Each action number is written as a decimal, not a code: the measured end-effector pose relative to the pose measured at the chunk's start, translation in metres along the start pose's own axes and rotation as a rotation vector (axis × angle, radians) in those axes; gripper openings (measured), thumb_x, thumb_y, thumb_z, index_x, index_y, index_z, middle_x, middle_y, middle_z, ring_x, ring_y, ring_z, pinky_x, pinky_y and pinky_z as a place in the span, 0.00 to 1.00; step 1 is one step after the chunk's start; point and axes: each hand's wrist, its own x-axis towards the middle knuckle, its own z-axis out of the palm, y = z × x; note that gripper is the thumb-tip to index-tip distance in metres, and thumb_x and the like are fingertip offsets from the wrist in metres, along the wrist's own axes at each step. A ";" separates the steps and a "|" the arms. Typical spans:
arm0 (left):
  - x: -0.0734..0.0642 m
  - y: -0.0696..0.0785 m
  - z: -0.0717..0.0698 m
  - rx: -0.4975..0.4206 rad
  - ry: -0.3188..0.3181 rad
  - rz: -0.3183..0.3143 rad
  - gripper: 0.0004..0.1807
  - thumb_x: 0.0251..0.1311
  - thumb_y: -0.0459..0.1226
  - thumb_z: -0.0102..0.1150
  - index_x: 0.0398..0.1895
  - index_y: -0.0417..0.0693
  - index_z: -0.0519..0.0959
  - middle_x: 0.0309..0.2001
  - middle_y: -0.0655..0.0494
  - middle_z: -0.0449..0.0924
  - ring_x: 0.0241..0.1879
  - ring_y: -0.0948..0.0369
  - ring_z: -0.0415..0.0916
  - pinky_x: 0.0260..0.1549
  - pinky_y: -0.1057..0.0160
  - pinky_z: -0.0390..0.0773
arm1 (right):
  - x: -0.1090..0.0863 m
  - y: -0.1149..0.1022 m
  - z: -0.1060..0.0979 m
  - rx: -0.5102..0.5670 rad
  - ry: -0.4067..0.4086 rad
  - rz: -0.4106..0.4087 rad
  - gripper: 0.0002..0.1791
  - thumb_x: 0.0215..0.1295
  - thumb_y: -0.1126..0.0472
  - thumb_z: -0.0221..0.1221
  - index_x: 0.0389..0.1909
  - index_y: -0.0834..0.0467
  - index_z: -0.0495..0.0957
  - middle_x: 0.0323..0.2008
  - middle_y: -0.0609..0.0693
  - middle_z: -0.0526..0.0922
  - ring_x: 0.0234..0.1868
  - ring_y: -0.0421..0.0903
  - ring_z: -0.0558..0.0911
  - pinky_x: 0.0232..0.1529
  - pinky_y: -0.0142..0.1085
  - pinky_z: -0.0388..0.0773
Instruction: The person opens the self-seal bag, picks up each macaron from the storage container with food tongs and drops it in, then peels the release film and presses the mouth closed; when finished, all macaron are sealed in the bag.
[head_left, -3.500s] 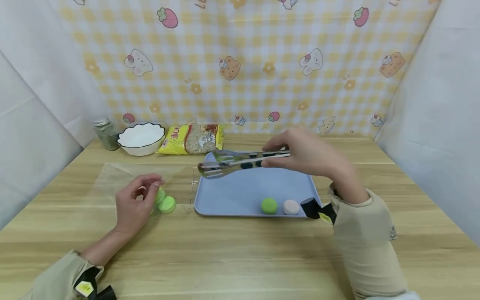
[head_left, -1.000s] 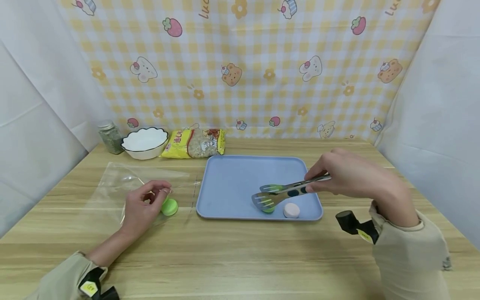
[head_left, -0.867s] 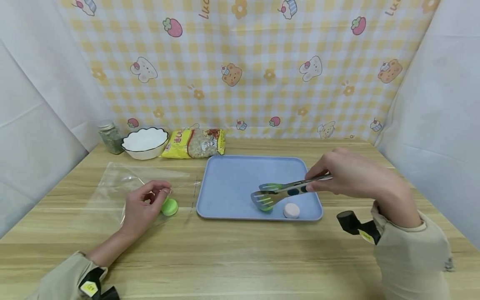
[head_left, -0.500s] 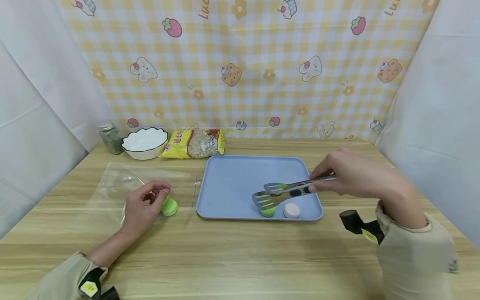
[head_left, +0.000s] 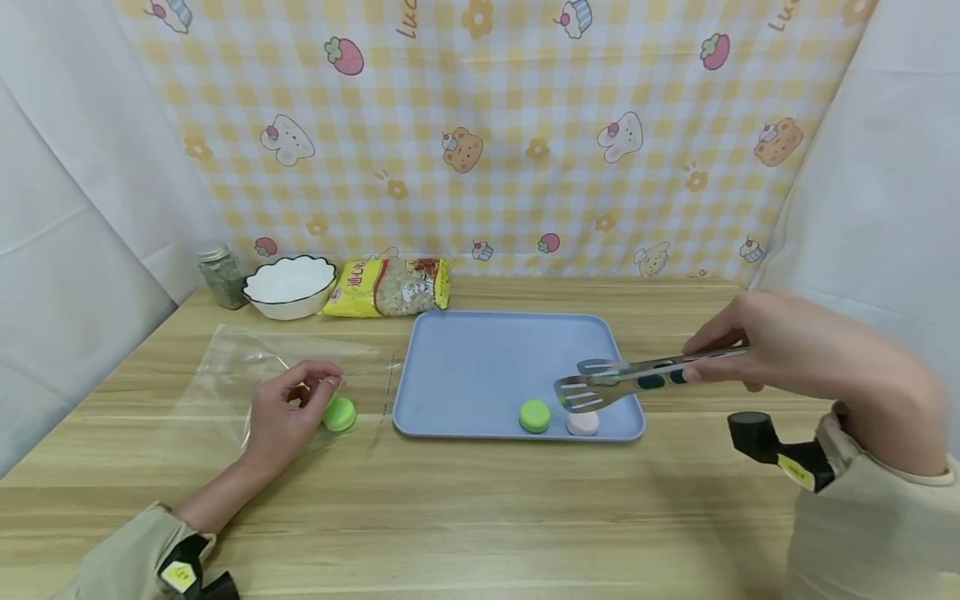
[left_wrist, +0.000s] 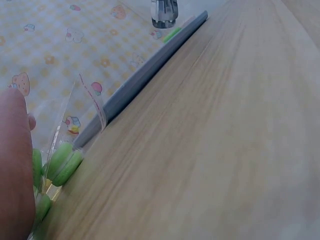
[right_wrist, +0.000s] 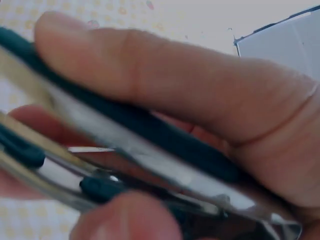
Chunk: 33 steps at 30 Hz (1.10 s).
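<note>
Tabletop [head_left: 480, 517] left side: left hand [head_left: 288, 408], fingers pinching clear bag [head_left: 225, 367] with green macarons [head_left: 340, 416] inside. Blue tray [head_left: 480, 358]: lime macaron [head_left: 535, 416] by front edge, pale macaron [head_left: 582, 424] nearer front-right corner. Right hand [head_left: 795, 346]: fingers clamped on tongs [head_left: 651, 381].

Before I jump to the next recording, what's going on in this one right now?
A person's right hand holds tongs over the tray, tips apart and gripping nothing. A green macaron and a pale macaron lie along the tray's near edge. The left hand pinches a clear bag, with more green macarons apparently inside.
</note>
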 end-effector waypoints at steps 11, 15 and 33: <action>-0.001 0.001 0.000 0.006 -0.008 -0.026 0.11 0.49 0.20 0.58 0.28 0.43 0.81 0.21 0.51 0.79 0.19 0.70 0.65 0.14 0.74 0.62 | 0.000 0.003 0.000 -0.013 -0.013 0.049 0.16 0.51 0.48 0.66 0.38 0.53 0.84 0.34 0.43 0.82 0.19 0.41 0.73 0.20 0.34 0.71; 0.000 0.001 0.000 0.008 -0.009 -0.031 0.11 0.48 0.20 0.59 0.28 0.43 0.81 0.21 0.51 0.78 0.19 0.70 0.65 0.14 0.74 0.62 | -0.002 0.003 0.000 -0.002 -0.032 0.066 0.18 0.52 0.48 0.66 0.40 0.54 0.84 0.34 0.43 0.82 0.19 0.42 0.73 0.20 0.34 0.70; 0.001 0.003 0.000 0.012 -0.011 -0.030 0.11 0.48 0.20 0.59 0.28 0.43 0.81 0.21 0.50 0.79 0.19 0.70 0.65 0.15 0.74 0.62 | 0.006 -0.004 0.003 0.052 -0.099 -0.038 0.07 0.57 0.54 0.64 0.35 0.50 0.85 0.25 0.40 0.80 0.15 0.40 0.72 0.19 0.32 0.71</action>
